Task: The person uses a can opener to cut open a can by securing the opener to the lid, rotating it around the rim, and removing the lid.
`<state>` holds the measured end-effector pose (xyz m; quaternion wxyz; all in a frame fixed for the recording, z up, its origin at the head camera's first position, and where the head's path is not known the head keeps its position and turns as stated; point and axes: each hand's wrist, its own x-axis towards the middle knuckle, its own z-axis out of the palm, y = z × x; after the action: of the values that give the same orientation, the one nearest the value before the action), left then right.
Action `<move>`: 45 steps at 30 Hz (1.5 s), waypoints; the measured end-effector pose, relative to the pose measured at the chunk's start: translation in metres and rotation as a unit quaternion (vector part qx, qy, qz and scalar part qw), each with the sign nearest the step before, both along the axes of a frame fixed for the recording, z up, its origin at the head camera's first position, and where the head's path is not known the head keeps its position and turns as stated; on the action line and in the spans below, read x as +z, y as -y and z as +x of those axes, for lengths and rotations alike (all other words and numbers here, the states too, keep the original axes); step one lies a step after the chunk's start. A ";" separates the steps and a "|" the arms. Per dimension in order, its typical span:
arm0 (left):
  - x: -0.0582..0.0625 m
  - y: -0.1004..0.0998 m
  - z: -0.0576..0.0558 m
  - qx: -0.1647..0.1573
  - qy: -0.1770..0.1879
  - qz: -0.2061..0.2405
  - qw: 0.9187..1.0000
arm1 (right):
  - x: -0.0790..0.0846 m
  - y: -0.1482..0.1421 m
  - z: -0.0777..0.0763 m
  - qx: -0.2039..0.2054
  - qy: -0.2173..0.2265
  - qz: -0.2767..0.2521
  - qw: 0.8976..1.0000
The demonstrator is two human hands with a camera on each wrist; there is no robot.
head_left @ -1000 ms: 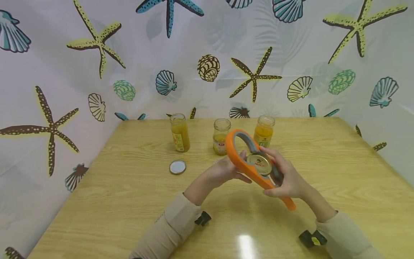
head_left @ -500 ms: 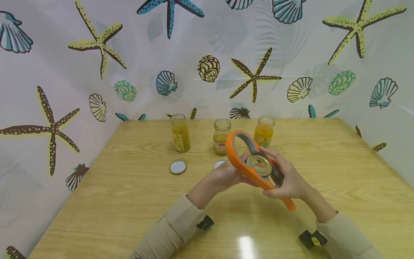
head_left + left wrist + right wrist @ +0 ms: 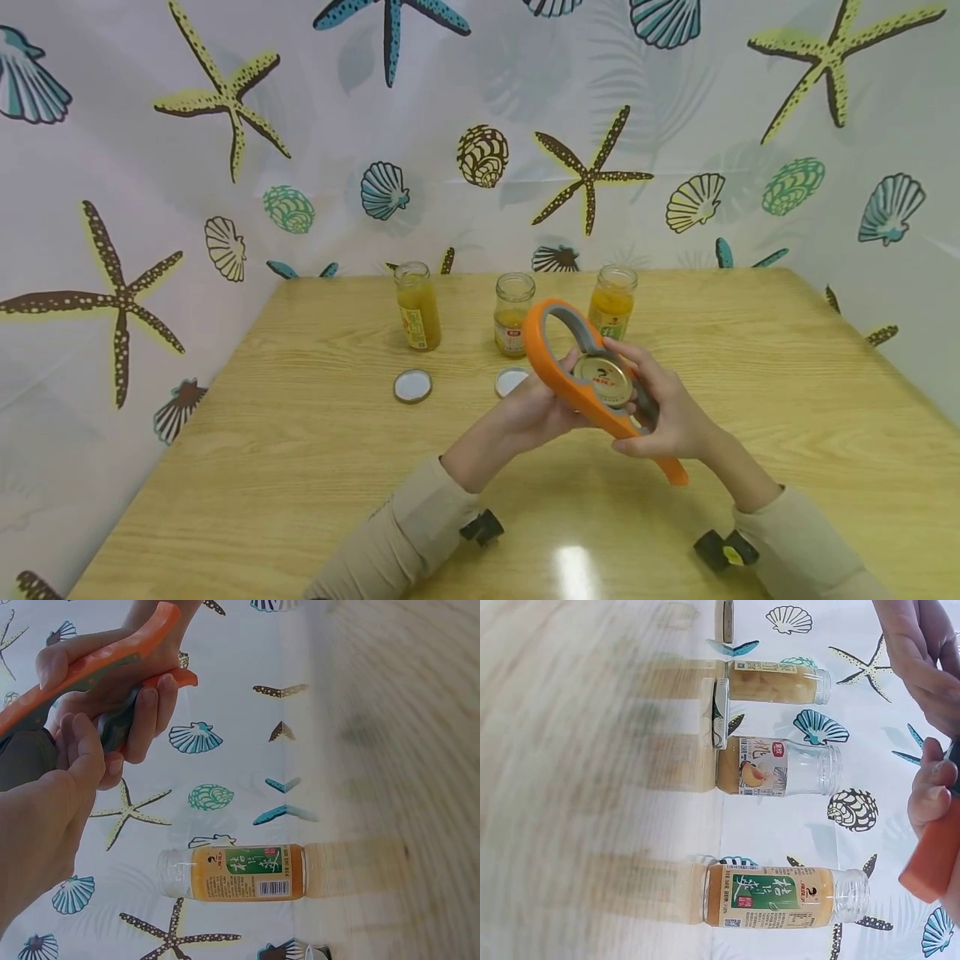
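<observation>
An orange jar opener (image 3: 558,377) with grey inner edges is held tilted above the table by my right hand (image 3: 675,421). Its fingers and thumb grip around the two handles (image 3: 131,656). Inside the opener sits a round gold jar lid (image 3: 606,381), top side toward the head camera. My left hand (image 3: 534,410) lies beneath the lid, palm up. Its thumb is by the lid's left edge, and its fingertips reach under to the right side. In the left wrist view the left fingers (image 3: 79,750) extend up against the opener; their exact contact is partly hidden.
At the table's back stand three lidless glass jars with yellow contents: a tall one (image 3: 417,312), a half-full middle one (image 3: 513,327) and a right one (image 3: 615,304). Two lids lie upside down before them, one left (image 3: 412,386), one (image 3: 510,380) partly behind my left hand.
My left hand has moved right, farther under the gold lid, uncovering more of the middle lid on the table. My right hand and the jar opener stay almost in place.
</observation>
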<state>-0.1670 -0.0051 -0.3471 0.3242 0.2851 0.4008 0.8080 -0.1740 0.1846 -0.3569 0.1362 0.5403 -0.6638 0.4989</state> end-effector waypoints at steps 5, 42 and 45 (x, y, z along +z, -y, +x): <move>0.000 -0.004 0.003 -0.008 -0.001 0.032 0.999 | -0.005 -0.002 -0.003 0.006 0.002 -0.004 1.000; -0.003 -0.006 0.003 -0.032 0.051 0.049 0.997 | 0.003 0.009 0.002 -0.023 -0.043 -0.003 0.999; -0.005 -0.007 0.004 -0.029 0.044 0.051 0.997 | 0.004 0.010 0.005 -0.020 -0.036 -0.004 0.999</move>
<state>-0.1629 0.0017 -0.3524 0.3495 0.2766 0.3357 0.8299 -0.1687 0.1748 -0.3530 0.1722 0.5439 -0.6670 0.4792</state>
